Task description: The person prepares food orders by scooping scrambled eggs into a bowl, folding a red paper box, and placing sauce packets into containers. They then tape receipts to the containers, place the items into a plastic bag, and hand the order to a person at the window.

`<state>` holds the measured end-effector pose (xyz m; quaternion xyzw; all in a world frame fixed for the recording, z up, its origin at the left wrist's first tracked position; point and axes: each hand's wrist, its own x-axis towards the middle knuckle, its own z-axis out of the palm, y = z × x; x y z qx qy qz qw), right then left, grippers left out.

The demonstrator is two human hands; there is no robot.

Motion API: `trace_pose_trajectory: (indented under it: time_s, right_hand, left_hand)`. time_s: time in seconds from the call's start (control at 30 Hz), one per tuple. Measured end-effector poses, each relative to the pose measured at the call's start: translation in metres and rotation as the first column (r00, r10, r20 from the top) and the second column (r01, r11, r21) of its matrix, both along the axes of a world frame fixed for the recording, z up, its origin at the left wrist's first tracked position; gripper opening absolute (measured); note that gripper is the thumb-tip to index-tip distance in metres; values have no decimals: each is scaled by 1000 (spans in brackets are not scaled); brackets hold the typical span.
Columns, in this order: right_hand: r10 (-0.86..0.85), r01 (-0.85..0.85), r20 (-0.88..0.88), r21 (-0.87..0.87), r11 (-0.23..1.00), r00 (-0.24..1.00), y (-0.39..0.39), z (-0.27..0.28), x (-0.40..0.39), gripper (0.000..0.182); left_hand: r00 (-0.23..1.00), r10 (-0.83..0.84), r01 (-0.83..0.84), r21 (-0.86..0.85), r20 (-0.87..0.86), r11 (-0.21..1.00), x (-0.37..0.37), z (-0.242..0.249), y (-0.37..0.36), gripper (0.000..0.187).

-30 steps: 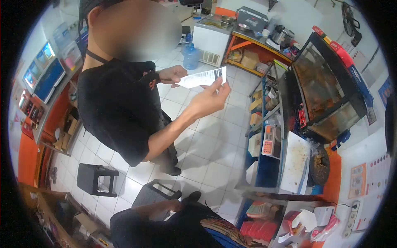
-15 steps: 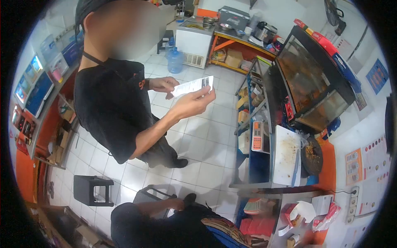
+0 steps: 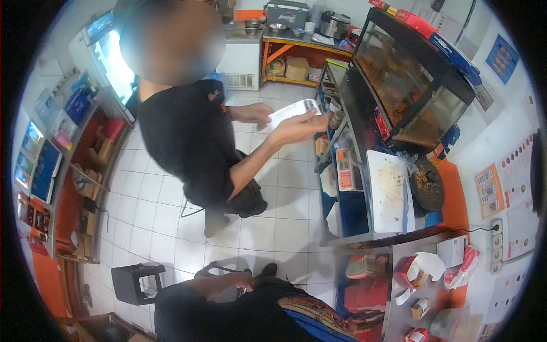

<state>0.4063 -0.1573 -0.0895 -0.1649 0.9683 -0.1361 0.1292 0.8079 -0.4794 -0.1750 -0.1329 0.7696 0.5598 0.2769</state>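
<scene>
At the bottom, my left hand (image 3: 244,280) rests close to my dark clothing, beside a dark stool (image 3: 215,269). Its fingers are too small and dim to make out, and nothing can be seen clearly in it. My right hand cannot be made out. In front of me stands a person in a black shirt (image 3: 185,142), whose two hands hold a white printed paper (image 3: 290,112) at chest height.
A glass food cabinet (image 3: 393,74) stands at the right, with a stained white board (image 3: 387,194) and a dark round block (image 3: 427,185) nearby. Opened boxes (image 3: 427,268) lie at the lower right. A black stool (image 3: 137,284) stands at the lower left.
The view has shifted. The person with the paper appears further right and more upright, still holding it in both hands. My left hand remains close to my clothing.
</scene>
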Motion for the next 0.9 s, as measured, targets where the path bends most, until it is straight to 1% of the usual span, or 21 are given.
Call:
trace_pose_trajectory:
  time_s: [0.17,0.27,0.47,0.57,0.67,0.77,0.9]
  right_hand:
    - [-34,35,-26,21,999,999,-2,0,-2,29]
    - [-47,49,-44,40,998,998,-6,2,-2,29]
    - [-60,65,-83,60,996,995,0,4,-8,29]
    - [-74,82,-102,69,994,992,15,4,-5,28]
    - [-148,157,-109,80,984,983,26,1,4,28]
    - [-292,298,-87,67,952,953,41,-6,0,28]
    - [-518,520,-84,-1,854,851,55,-28,-13,28]
  left_hand:
    - [986,157,-163,126,58,978,4,-13,26,29]
    - [968,234,-247,178,89,953,8,-12,33,29]
    - [943,293,-321,203,157,925,21,-5,31,30]
    - [946,249,-286,174,206,942,36,3,18,31]
    - [940,233,-258,72,250,963,35,9,-7,31]
    - [953,166,-161,-40,252,986,8,16,-38,32]
    - [971,86,-59,-126,222,990,-45,25,-61,33]
